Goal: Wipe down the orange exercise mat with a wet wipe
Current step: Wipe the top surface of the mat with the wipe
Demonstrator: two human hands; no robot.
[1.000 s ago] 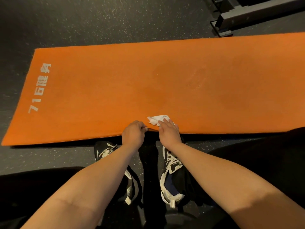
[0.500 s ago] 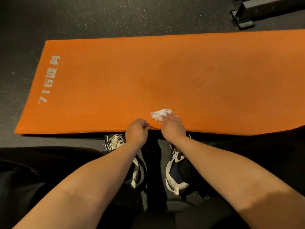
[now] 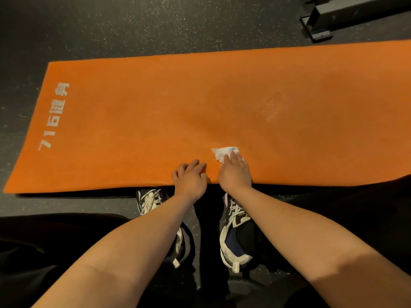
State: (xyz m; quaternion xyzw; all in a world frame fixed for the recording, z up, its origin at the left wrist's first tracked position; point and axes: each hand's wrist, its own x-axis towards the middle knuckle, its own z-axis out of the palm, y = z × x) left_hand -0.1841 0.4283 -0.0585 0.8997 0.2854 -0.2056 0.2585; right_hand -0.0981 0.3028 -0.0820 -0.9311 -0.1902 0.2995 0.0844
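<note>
The orange exercise mat (image 3: 138, 112) lies flat on the dark floor and has white lettering at its left end. A damp patch shows on it at the centre right. A crumpled white wet wipe (image 3: 223, 152) sits on the mat near its front edge. My right hand (image 3: 234, 173) lies over the wipe and presses it down, fingers fairly straight. Just to its left, my left hand (image 3: 190, 178) rests on the mat's front edge with fingers loosely bent, holding nothing that I can see.
My two black-and-white trainers (image 3: 235, 232) stand on the speckled black floor (image 3: 133, 25) just in front of the mat. A dark metal equipment base (image 3: 322, 27) sits beyond the mat's far edge at the upper right.
My right hand has pushed the wipe a little farther onto the mat. My left hand has come up from the mat's edge onto its surface.
</note>
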